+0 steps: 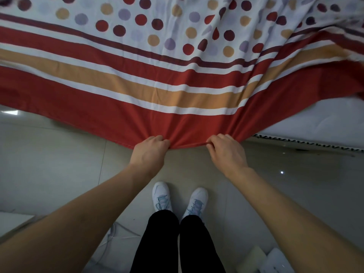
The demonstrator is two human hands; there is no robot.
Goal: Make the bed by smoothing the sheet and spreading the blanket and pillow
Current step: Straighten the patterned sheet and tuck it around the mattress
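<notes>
Head view: the dotted, striped sheet [177,75] stretched wide ahead, its red hem drawn to a bunch above the tiled floor [49,164]. The left hand [149,152] and right hand [226,152] sat near each other on that hem, fingers curled tight into the cloth. A white mattress [325,119] lay bare at right, partly under the sheet. White shoes [161,196] stood below the hands.

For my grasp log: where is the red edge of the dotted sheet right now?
In the head view the sheet's red edge sits centre frame, gripped between the left hand and right hand, just ahead of the white sneakers.
</notes>
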